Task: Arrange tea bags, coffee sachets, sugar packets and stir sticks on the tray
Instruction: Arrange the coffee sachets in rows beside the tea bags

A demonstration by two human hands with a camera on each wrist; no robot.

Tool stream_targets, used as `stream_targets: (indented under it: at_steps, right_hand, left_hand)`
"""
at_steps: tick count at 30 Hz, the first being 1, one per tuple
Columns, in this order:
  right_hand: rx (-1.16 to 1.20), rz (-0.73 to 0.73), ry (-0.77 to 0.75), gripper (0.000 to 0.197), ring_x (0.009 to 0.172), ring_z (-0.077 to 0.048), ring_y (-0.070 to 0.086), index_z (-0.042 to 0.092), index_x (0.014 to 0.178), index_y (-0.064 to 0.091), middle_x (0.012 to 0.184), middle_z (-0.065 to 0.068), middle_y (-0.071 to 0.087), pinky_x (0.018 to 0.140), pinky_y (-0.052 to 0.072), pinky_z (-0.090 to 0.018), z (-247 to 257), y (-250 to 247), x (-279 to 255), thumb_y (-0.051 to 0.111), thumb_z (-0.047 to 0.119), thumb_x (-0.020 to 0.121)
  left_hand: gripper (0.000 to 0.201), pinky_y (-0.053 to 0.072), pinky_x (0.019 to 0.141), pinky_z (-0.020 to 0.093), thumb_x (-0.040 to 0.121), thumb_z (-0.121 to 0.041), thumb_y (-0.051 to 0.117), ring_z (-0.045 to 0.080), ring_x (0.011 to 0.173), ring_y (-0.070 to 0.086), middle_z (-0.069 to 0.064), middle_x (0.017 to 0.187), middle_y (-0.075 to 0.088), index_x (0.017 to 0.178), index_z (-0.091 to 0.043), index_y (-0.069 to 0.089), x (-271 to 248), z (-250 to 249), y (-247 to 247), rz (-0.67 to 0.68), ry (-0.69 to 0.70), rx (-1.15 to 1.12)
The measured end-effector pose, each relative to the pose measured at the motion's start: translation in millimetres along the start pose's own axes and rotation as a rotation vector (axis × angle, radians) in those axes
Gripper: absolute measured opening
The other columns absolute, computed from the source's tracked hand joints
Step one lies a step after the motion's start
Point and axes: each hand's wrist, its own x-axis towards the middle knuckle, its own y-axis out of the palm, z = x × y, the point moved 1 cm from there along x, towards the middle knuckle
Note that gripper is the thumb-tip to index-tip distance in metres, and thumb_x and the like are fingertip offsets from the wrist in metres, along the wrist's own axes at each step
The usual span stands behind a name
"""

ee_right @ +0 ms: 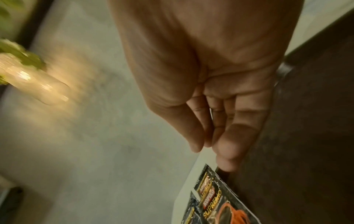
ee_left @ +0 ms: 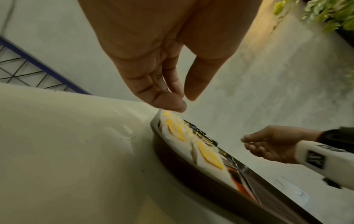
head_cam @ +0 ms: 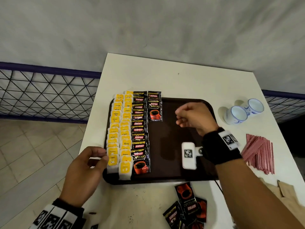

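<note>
A dark brown tray (head_cam: 181, 171) lies on a white table (head_cam: 165, 76). On its left part two columns of tea bags (head_cam: 120, 138) with yellow tags overlap like tiles, and just beside them, to the right, stands a column of black coffee sachets (head_cam: 140, 129). A second, short column of two sachets (head_cam: 154, 106) begins at the far edge of the tray. The right part of the tray is bare.

The left hand (head_cam: 84, 171) is at the left edge of the tray, near its front corner. Its fingers are loose and only the fingertips (head_cam: 104, 154) touch the outer tea bags; it grasps nothing. The right hand (head_cam: 193, 118) hangs above the bare part of the tray, fingers lightly bent, thumb close to them, and it holds nothing.

More loose sachets (head_cam: 186, 207) lie in a heap on the table in front of the tray. To the right of the tray there is a pile of red stir sticks (head_cam: 259, 152), and behind it two white cups (head_cam: 242, 111) with blue pattern. Brown paper packets (head_cam: 283, 194) lie at the right front, partly hidden by the right forearm. Behind the table is a grey wall and a wire fence (head_cam: 41, 91).
</note>
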Motion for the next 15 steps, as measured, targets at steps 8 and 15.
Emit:
stream_targets:
  at_steps: [8, 15]
  right_hand:
    - [-0.067, 0.026, 0.099, 0.011, 0.062, -0.023, 0.067, 0.002, 0.094, 0.068, 0.077, -0.019, 0.067, 0.051, 0.051, -0.03, -88.5, -64.0, -132.8, 0.074, 0.004, 0.085]
    - [-0.346, 0.196, 0.177, 0.04, 0.089, -0.017, 0.067, 0.02, 0.113, 0.062, 0.105, -0.003, 0.063, 0.063, 0.059, -0.029, -136.2, -67.9, -177.6, 0.083, 0.025, 0.079]
  left_hand:
    - [0.025, 0.047, 0.07, 0.007, 0.087, -0.019, 0.076, -0.004, 0.088, 0.066, -0.017, 0.098, 0.071, 0.103, -0.035, 0.065, -61.3, -8.7, 30.2, 0.359, 0.195, 0.215]
    - [0.074, 0.051, 0.083, 0.017, 0.073, -0.041, 0.086, -0.005, 0.087, 0.064, -0.019, 0.133, 0.042, 0.135, -0.038, 0.047, -121.6, -8.7, 92.3, 0.698, 0.151, 0.429]
